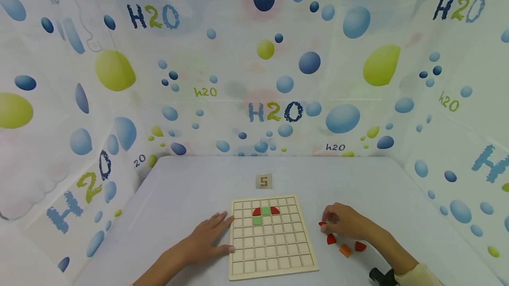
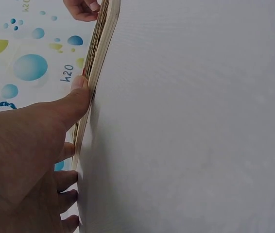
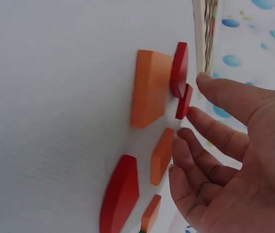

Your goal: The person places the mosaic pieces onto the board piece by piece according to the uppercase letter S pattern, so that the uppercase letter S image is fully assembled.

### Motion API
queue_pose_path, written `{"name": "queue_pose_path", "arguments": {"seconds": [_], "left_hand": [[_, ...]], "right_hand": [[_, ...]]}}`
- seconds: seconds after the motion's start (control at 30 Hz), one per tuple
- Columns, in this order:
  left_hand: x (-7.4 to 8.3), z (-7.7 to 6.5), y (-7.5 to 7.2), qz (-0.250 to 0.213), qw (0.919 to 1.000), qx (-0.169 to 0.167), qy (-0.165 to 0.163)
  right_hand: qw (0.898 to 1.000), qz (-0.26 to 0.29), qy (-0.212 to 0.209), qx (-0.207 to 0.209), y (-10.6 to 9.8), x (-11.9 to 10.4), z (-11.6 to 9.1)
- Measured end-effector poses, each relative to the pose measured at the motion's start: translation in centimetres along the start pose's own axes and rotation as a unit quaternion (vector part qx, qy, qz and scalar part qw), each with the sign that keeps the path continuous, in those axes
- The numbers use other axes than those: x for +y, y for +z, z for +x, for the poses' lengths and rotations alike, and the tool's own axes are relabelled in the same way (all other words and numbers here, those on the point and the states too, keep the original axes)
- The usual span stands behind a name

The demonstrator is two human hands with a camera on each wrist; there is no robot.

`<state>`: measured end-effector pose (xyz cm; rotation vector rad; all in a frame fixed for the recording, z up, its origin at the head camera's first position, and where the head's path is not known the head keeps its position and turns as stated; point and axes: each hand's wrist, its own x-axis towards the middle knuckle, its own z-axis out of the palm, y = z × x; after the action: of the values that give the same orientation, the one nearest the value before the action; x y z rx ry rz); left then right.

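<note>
My left hand [image 1: 207, 239] lies at the left edge of a pale wooden grid board [image 1: 274, 272], thumb and fingers spread. In the left wrist view its thumb [image 2: 77, 97] touches the board's side. Two red quarter-round pieces [image 1: 256, 211] and two green squares [image 1: 257, 220] lie in the upper cells. Right of the board, my right hand [image 1: 343, 222] reaches over loose pieces, its fingers loosely bent. A small red piece [image 3: 185, 102] is right at its index fingertip, with the thumb apart from it in the right wrist view.
Near the right hand lie more red pieces [image 1: 360, 246] and orange pieces [image 1: 345, 250]. A small patterned card [image 1: 263, 181] sits beyond the board on the white table [image 1: 191, 188]. A black object [image 1: 382, 276] is by the right sleeve. A bubble-printed curtain [image 1: 238, 65] surrounds the table.
</note>
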<state>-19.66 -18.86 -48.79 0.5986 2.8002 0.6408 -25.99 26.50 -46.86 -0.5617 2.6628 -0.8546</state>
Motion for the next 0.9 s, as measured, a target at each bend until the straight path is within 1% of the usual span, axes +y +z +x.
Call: {"name": "queue_pose_path", "arguments": {"seconds": [0.07,0.13,0.23,0.33,0.5,0.63,0.77,0.9], "left_hand": [[0.0,-0.1,-0.1,0.000,1.0000,0.000,-0.001],[0.1,-0.1,-0.1,-0.002,1.0000,0.000,-0.001],[0.0,-0.1,-0.1,-0.004,1.0000,0.000,-0.001],[0.0,-0.1,-0.1,-0.005,1.0000,-0.001,-0.001],[0.0,0.0,0.0,-0.004,1.0000,-0.001,-0.001],[0.1,0.0,0.0,-0.002,1.0000,-0.001,-0.002],[0.2,0.0,0.0,0.000,1.0000,-0.002,-0.003],[0.2,0.0,0.0,0.000,1.0000,-0.002,-0.004]], "right_hand": [[1.000,-0.010,0.010,0.005,0.3,0.1,0.2],[1.000,-0.015,0.005,0.005,0.3,-0.1,0.2],[1.000,-0.011,-0.003,0.003,0.3,-0.3,0.2],[1.000,-0.004,0.004,0.011,0.2,-0.6,0.2],[0.998,-0.014,0.043,0.031,0.5,-0.8,0.3],[0.997,-0.030,0.060,0.040,0.8,-1.0,0.4],[0.997,-0.023,0.049,0.047,1.0,-1.1,0.3],[0.998,-0.002,0.041,0.040,0.9,-1.2,0.4]]}}
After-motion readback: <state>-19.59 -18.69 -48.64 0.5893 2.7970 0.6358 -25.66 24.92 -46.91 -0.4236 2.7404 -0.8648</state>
